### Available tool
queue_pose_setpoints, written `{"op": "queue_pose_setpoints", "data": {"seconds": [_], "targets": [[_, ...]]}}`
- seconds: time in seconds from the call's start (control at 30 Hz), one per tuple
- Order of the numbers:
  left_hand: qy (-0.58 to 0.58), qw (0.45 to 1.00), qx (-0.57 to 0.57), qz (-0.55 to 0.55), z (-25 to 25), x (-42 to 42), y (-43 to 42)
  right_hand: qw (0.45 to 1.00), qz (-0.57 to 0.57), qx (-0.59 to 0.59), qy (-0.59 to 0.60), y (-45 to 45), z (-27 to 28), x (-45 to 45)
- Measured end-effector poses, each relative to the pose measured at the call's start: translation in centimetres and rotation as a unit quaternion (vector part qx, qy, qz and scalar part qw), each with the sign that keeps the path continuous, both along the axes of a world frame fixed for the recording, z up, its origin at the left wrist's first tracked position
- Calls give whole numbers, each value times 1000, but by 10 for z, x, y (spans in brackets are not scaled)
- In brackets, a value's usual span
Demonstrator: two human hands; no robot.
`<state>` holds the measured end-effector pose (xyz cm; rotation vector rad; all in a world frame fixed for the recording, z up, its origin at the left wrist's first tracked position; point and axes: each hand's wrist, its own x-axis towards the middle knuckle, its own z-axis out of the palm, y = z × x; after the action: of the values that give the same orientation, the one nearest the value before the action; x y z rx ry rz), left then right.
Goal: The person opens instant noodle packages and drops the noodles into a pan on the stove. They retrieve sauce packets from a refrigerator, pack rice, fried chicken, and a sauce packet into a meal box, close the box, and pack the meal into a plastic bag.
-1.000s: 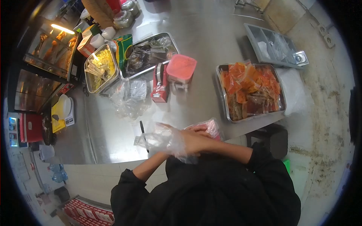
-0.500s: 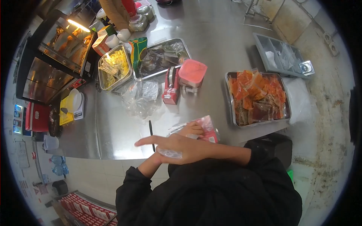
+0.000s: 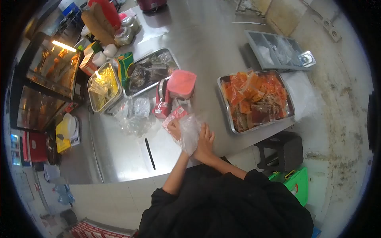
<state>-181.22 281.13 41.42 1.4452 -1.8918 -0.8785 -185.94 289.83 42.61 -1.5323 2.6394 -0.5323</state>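
Note:
My left hand (image 3: 174,127) has its fingers curled at the near edge of a pink-and-white packet (image 3: 174,116) on the steel table. A clear plastic bag (image 3: 189,133) bunches between my hands and reaches down to my left wrist. My right hand (image 3: 204,143) is closed against the right side of this bag, its fingers partly bent. The bag hides part of my left palm. A black pen (image 3: 149,154) lies on the table to the left. Just beyond the packet are a red-and-black device (image 3: 161,101) and a pink-lidded tub (image 3: 181,83).
A metal tray (image 3: 232,127) of orange-red sachets stands on the right, with a grey divided box (image 3: 264,63) behind. Loose plastic bags (image 3: 133,115) and two more trays lie left. A lit food display (image 3: 47,79) is at far left. A black stool (image 3: 281,146) stands below.
My forearms were crossed, my right hand stretched leftward over my left wrist. Now they are uncrossed, my right hand is right of the bag, and the camera view has shifted.

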Motion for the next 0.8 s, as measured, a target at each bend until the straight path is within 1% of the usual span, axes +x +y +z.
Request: {"op": "queue_pose_setpoints", "data": {"seconds": [0.03, 0.07, 0.1, 0.13, 0.17, 0.2, 0.23, 0.27, 0.3, 0.33, 0.37, 0.4, 0.43, 0.47, 0.53, 0.57, 0.6, 0.67, 0.7, 0.73, 0.77, 0.8], "targets": [[-40, 999, -22, -8, -6, 6, -7, 993, 50, 57, -86, 2, -4, -6], [-122, 977, -94, -150, 20, 13, -14, 974, 98, 110, -171, 4, -4, -15], [-199, 922, -167, -288, 37, 19, -21, 951, 133, 207, -187, 5, 39, -31], [-193, 916, -177, -303, 42, 23, -28, 969, 215, 81, -85, 11, 10, -49], [-229, 855, -163, -435, 45, 28, -34, 968, 249, 19, -32, 9, 5, -66], [-263, 776, -145, -554, 50, 28, -36, 960, 276, -44, 28, 8, -1, -82], [-268, 701, -221, -623, 65, 21, -31, 896, 439, 59, 36, -8, 27, -114], [-240, 652, -225, -683, 75, 9, -24, 794, 586, 158, 40, -17, 44, -134], [-214, 598, -228, -738, 80, -5, -18, 799, 579, 156, 45, -32, 38, -135], [-214, 593, -235, -740, 80, -18, -14, 706, 682, 62, 181, -63, 21, -131], [-221, 555, -261, -758, 78, -27, -10, 580, 753, -33, 309, -92, 9, -127], [-228, 516, -285, -775, 73, -32, -8, 592, 757, -126, 247, -111, 3, -112], [-183, 553, -340, -739, 50, -26, -9, 595, 752, -217, 183, -117, -3, -94], [-134, 585, -395, -696, 27, -13, -10, 652, 709, -218, 158, -110, 5, -81], [-65, 691, -415, -588, 18, 7, -4, 704, 661, -217, 141, -96, 31, -83], [-176, 726, -319, -583, 11, 27, 0, 767, 595, -225, 81, -85, 39, -94], [-285, 744, -216, -565, 6, 42, 3, 821, 522, -232, 19, -74, 49, -107], [-303, 829, -143, -449, 20, 34, 14, 874, 419, -246, 6, -51, 90, -180], [-302, 829, -146, -447, 27, 25, 18, 900, 316, -299, 16, -46, 100, -226], [-374, 843, -110, -370, 34, 15, 23, 943, 259, -199, 67, -44, 99, -280], [-442, 847, -71, -286, 34, 8, 27, 923, 165, -334, 94, -48, 109, -330], [-441, 850, -69, -280, 28, 5, 28, 933, 48, -357, 22, -61, 106, -379]]}}
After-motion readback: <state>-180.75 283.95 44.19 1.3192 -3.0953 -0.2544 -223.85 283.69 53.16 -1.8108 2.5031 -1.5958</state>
